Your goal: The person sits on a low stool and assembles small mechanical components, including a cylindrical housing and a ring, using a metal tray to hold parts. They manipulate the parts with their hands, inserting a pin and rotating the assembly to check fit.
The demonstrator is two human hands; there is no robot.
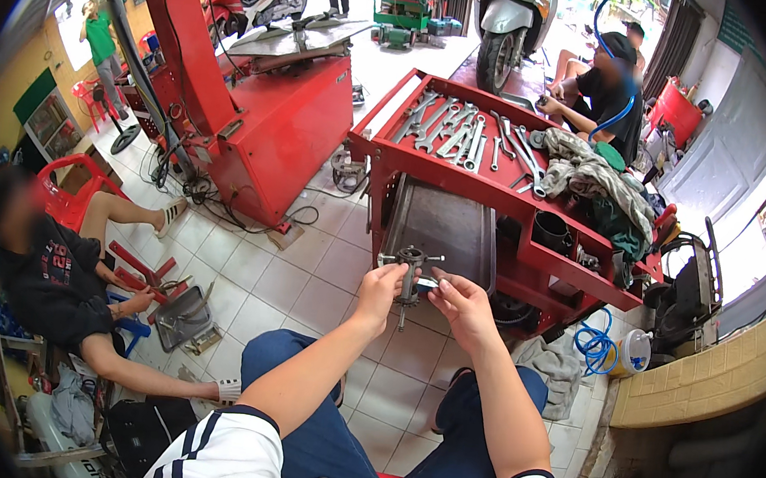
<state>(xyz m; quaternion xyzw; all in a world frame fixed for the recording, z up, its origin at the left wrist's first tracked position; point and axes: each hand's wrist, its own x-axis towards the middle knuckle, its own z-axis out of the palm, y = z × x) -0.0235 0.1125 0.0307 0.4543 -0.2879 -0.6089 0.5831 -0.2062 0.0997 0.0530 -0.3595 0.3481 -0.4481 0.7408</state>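
In front of my knees I hold up a dark metal tool [412,258] with a round ring at its top, bolts sticking out sideways and a threaded rod pointing down. My left hand [380,292] is closed around its left side, thumb and fingers against the body. My right hand [461,308] is pinched close to the tool's right side, by a small shiny metal piece. Whether that piece is loose or part of the tool I cannot tell. Beyond my hands stands a red tool cart [426,165], with several spanners [452,131] spread in its top tray.
Grey rags [589,171] lie on the cart's right end. A dark metal tray [446,231] sits below its top. On the left, a person [52,274] sits handling a red frame. A red lift [270,129] stands farther back. A blue hose [594,344] lies coiled by a bucket [634,352].
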